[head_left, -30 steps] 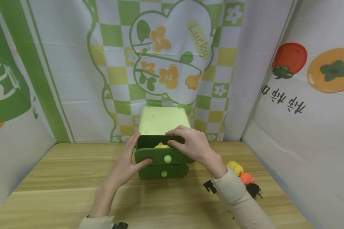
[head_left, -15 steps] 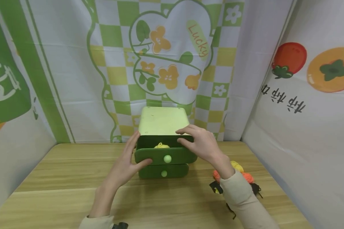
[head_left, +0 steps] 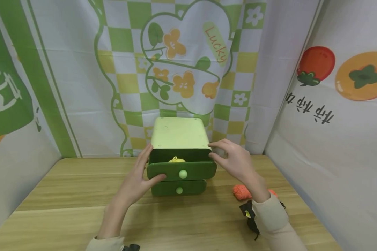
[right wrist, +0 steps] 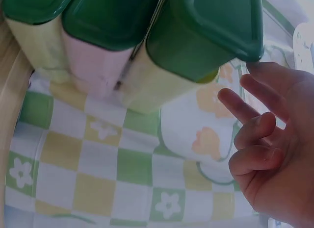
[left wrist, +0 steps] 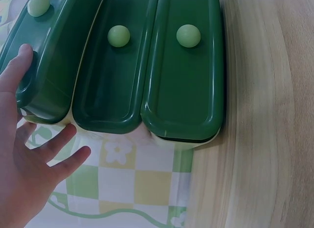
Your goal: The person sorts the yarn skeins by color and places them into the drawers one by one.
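A small drawer cabinet with a pale green top (head_left: 179, 132) stands at the back of the table. Its dark green top drawer (head_left: 196, 170) is pulled out, and a ball of yellow yarn (head_left: 177, 160) shows inside it. My left hand (head_left: 137, 186) rests at the cabinet's left, thumb against the drawer front and long fingers extended along the side; in the left wrist view those fingers are spread. My right hand (head_left: 234, 160) is beside the drawer's right end, holding nothing. In the right wrist view its thumb is at the drawer's corner, and the other fingers hang loosely bent.
Two lower drawers (left wrist: 117, 76) are pushed in, each with a round pale knob. On the table right of the cabinet lie orange yarn (head_left: 241, 192) and black yarn (head_left: 252, 225), partly hidden by my right forearm. A printed cloth (head_left: 122, 62) hangs close behind the cabinet.
My right hand has moved right, from over the open drawer to beside its right end. The left hand, the drawer and the yellow yarn inside have stayed put.
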A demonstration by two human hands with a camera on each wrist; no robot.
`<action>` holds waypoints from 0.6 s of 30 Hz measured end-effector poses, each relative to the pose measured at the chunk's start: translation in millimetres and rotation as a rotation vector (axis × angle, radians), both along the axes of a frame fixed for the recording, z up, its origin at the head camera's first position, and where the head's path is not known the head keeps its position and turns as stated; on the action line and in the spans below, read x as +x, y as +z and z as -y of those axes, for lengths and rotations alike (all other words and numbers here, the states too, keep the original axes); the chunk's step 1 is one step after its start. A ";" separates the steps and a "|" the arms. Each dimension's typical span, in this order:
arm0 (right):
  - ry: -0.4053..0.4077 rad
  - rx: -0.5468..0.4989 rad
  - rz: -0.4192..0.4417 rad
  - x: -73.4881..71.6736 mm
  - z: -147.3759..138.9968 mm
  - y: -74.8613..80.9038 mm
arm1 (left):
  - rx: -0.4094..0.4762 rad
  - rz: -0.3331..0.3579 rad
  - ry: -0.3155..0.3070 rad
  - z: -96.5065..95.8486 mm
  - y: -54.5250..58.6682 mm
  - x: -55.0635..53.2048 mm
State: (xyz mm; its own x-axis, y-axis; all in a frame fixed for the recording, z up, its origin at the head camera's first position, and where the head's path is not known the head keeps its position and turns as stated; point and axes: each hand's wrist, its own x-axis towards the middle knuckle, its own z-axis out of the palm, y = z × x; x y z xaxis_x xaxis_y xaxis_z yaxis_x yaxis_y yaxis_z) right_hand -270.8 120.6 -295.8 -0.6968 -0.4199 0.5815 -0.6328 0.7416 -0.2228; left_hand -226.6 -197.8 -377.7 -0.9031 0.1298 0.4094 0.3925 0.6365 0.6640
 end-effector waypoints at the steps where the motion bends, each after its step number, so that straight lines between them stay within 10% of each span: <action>1: -0.009 -0.001 -0.002 0.8 -2.5 -0.7 | 0.001 -0.001 0.000 0.0 -0.3 -0.2; 18: -0.093 -0.036 0.052 -6.7 -43.6 -23.3 | 0.008 -0.006 -0.006 0.5 -1.4 -1.7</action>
State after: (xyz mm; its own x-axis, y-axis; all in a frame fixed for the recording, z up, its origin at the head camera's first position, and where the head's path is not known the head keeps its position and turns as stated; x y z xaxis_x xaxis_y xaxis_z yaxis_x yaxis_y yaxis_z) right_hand -277.4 164.2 -319.1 -0.7612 -0.3316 0.5573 -0.5488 0.7873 -0.2810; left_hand -228.4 -198.3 -379.2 -0.8998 0.1322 0.4158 0.4004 0.6287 0.6667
